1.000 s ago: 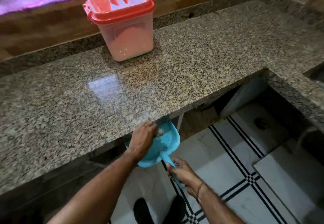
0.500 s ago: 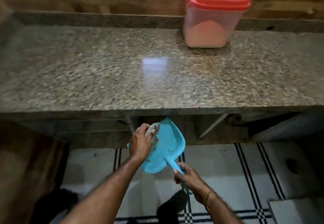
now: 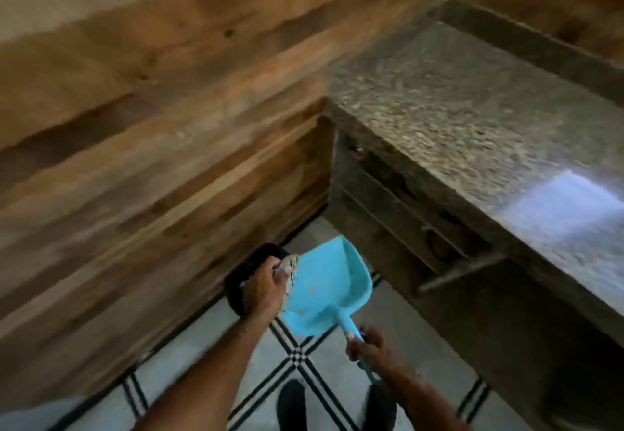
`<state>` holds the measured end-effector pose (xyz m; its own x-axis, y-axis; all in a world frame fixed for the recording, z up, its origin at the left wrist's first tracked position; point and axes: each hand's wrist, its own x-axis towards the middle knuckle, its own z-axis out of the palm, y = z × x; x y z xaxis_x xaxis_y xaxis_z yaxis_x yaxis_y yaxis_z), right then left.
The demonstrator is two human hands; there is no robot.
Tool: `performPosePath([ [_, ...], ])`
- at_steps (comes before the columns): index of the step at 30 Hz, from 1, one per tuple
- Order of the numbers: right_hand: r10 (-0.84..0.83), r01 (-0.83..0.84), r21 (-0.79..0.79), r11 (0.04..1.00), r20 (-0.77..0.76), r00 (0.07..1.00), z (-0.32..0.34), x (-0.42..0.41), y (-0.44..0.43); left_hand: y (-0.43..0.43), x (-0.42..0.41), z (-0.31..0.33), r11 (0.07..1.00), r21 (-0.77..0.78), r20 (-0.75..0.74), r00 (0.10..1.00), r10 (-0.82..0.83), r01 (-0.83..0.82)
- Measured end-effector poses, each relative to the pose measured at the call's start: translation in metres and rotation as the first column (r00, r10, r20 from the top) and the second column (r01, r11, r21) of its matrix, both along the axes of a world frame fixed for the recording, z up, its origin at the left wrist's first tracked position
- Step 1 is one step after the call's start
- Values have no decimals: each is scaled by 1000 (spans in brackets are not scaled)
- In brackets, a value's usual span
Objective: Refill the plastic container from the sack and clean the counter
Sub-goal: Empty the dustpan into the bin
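Note:
A light blue dustpan [image 3: 329, 290] hangs over the floor at bottom centre. My right hand [image 3: 368, 344] grips its thin blue handle. My left hand [image 3: 266, 287] holds a small greyish cloth [image 3: 291, 270] bunched against the pan's left rim. The speckled granite counter [image 3: 472, 120] fills the right side, its corner near the wooden wall. The red-lidded plastic container and the sack are out of view.
A wood-panelled wall [image 3: 152, 109] takes up the left and top. A round black object [image 3: 243, 282] sits on the floor by the wall, behind my left hand. White tiles with black lines [image 3: 297, 359] cover the floor. My dark shoes [image 3: 292, 403] show at the bottom.
The view has swung left, away from the counter front toward the wall corner. The container has left the frame. Both hands keep the dustpan and cloth, now clear of the counter edge.

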<state>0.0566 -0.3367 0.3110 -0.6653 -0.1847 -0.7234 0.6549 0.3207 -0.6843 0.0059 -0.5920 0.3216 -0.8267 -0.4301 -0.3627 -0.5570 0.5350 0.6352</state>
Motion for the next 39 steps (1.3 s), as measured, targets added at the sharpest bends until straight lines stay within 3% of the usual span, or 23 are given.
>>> performPosePath([
  [6, 144, -144, 2, 990, 71, 987, -54, -51, -104, -85, 11, -66, 971, 5, 53, 970, 239, -239],
  [14, 253, -291, 144, 946, 234, 939, -248, -119, -200, -132, -16, -211, 876, 40, 118, 872, 474, -482],
  [18, 242, -269, 195, 943, 153, 958, -329, -151, -250, -144, -25, -286, 810, 77, 128, 811, 571, -582],
  [21, 286, -323, 183, 929, 204, 936, -372, -158, -263, -146, -27, -316, 770, 92, 129, 775, 619, -631],
  [27, 247, -270, 212, 939, 130, 960, -347, -128, -253, -143, -18, -324, 667, 165, 134, 687, 714, -726],
  [31, 288, -284, 111, 952, -23, 957, -339, -120, -254, -153, -20, -327, 516, 271, 126, 561, 818, -813],
  [36, 250, -251, -31, 967, -38, 967, -392, -125, -274, -167, -25, -358, 355, 453, 139, 458, 878, -818],
  [39, 315, -308, 77, 948, -101, 944, -440, -123, -278, -169, -23, -381, 268, 539, 183, 422, 888, -798],
])
